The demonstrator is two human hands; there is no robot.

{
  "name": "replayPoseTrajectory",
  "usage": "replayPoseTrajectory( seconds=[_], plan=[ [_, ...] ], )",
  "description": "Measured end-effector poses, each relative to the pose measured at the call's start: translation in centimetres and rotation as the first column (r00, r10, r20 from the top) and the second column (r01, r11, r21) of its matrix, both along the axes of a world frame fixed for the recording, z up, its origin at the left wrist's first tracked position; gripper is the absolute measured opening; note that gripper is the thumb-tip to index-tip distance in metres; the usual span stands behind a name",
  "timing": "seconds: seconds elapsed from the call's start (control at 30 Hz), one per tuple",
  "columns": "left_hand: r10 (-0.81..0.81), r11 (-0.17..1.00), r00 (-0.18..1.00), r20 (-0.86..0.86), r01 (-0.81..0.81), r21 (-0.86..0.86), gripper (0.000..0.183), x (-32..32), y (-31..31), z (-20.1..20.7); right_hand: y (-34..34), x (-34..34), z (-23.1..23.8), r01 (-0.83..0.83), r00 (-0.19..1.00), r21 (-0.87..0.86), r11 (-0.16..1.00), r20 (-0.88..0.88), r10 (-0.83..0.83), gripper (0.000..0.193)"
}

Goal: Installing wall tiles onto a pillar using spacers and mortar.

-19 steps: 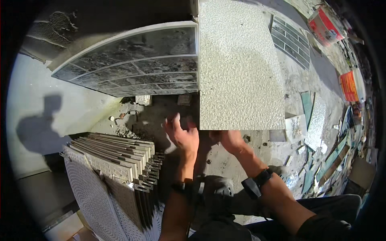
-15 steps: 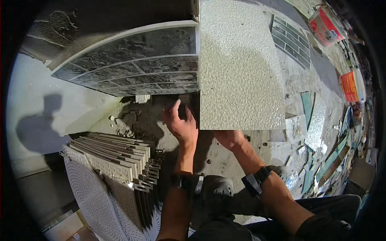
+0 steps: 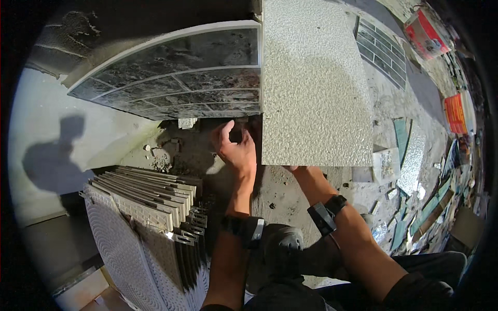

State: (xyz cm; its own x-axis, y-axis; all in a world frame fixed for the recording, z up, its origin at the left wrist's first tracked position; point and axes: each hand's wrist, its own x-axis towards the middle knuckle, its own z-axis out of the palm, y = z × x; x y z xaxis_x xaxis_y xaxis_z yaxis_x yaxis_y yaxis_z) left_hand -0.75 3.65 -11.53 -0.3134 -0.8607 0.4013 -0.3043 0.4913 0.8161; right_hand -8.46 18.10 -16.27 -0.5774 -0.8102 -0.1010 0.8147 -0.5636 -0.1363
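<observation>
A large cream tile point(image 3: 316, 98) with a rough, glossy surface stands beside a fixed dark grey brick-pattern tile point(image 3: 197, 67) with white lines. My left hand point(image 3: 236, 150) is just below the dark tile's lower edge, left of the cream tile. Its thumb and fingers are curved and apart, with no held thing visible between them. Only the heel of my right hand point(image 3: 300, 170) shows, at the cream tile's near edge. The fingers are hidden behind that tile, so their grip does not show.
Stacked ridged tiles point(image 3: 145, 207) stand at the left, near a pale wall point(image 3: 46, 124). Another brick-pattern tile point(image 3: 381, 52) lies on the floor at the right, with a red-and-white bucket point(image 3: 426, 33), an orange-labelled bucket point(image 3: 457, 113) and tile offcuts point(image 3: 412, 160).
My right hand has slipped farther behind the cream tile, so less of it shows. My left hand stays below the dark tile. The whole view has shifted slightly.
</observation>
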Motion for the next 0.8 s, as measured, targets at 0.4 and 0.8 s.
replayPoseTrajectory(
  seconds=[0.4,0.8],
  plan=[
    [0.016,1.000,1.000,0.001,-0.016,-0.025,0.023,-0.9,0.6,1.8,-0.3,-0.4,1.6,0.005,0.993,0.063,0.998,-0.117,0.002,0.056],
    [0.109,0.913,0.942,-0.316,0.031,0.406,0.018,-1.7,-0.4,-0.5,-1.8,0.0,4.0,0.023,0.953,0.134,0.991,-0.301,0.019,0.058]
  ],
)
